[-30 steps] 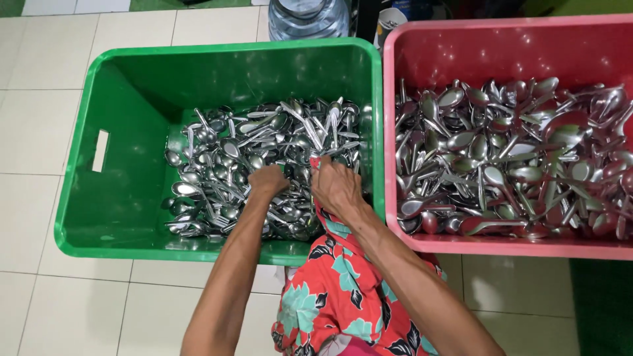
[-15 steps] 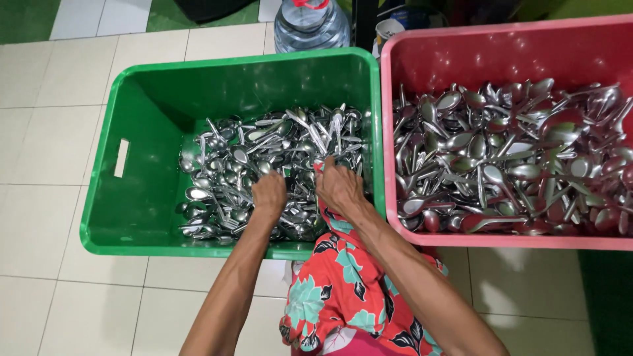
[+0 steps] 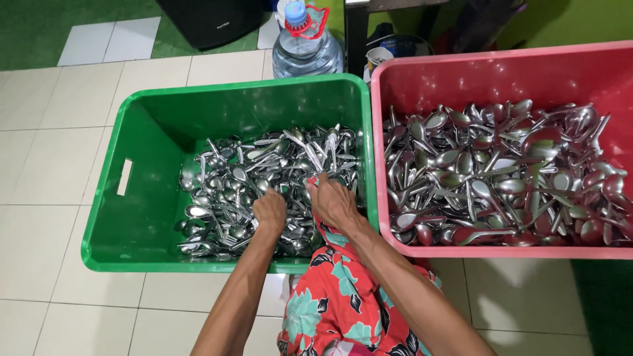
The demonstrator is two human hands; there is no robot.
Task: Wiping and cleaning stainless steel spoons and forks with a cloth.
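Shiny metal spoons [image 3: 264, 188] lie heaped at the near right of a green plastic crate [image 3: 142, 171] on the tiled floor [image 3: 39, 198], and we have both hands in the pile. Our left hand [image 3: 270, 211] is closed over a clutch of spoons; our right hand [image 3: 333, 201] presses down among them, its grip we cannot tell. A pink plastic crate [image 3: 461, 72] touching the green one holds larger silver spoons [image 3: 501, 175]. We judge this a gathering step; lifting a bunch cleanly calls for a firmer, fuller grasp.
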